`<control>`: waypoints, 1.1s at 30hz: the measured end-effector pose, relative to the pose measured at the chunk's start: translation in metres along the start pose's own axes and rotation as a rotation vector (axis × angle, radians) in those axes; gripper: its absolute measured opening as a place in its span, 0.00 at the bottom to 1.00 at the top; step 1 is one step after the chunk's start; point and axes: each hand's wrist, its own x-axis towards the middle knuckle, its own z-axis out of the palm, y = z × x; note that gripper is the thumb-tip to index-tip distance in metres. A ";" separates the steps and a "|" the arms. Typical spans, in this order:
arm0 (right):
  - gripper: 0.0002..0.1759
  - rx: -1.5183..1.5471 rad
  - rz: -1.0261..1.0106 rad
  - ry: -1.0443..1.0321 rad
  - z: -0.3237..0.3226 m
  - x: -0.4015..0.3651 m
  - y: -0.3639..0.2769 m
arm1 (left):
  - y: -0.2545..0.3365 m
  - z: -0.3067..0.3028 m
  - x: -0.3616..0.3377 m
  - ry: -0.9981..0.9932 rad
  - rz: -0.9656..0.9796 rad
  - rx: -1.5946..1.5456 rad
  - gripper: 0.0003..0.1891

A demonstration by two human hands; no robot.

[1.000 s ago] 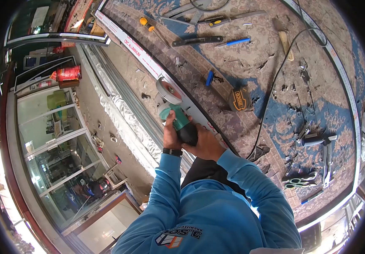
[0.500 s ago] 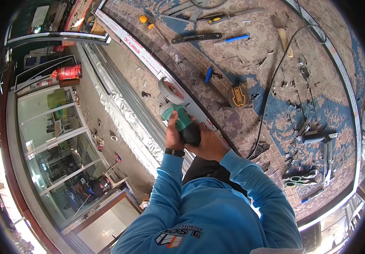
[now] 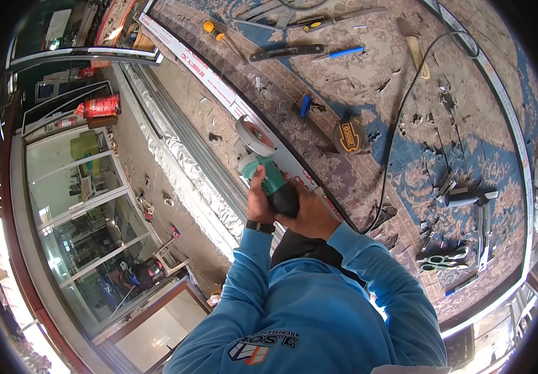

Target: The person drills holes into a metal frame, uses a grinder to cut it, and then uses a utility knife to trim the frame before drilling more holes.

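A green and black angle grinder (image 3: pixel 272 181) is held in front of my body. My left hand (image 3: pixel 258 201), with a black band at the wrist, grips its left side, thumb along the green housing. Around the rear black part my right hand (image 3: pixel 311 215) is closed. The grinder's disc and guard (image 3: pixel 255 136) overlap the white face of an aluminium frame bar (image 3: pixel 219 93) printed with red lettering.
On the patterned carpet (image 3: pixel 369 81) lie a tape measure (image 3: pixel 349 136), a yellow-handled screwdriver (image 3: pixel 219 34), a blue pen-like tool (image 3: pixel 345 53), scissors (image 3: pixel 443 258) and a hammer-like tool (image 3: pixel 471 198). A black cable (image 3: pixel 393 143) crosses it. Long metal profiles (image 3: pixel 182 137) run at left.
The grinder and both hands have shifted very slightly right and down in the view. Both hands keep their hold, and the tools on the carpet stay put.
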 end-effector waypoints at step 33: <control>0.56 -0.005 -0.019 0.028 0.002 -0.013 0.007 | -0.010 -0.001 -0.009 0.026 -0.009 0.011 0.30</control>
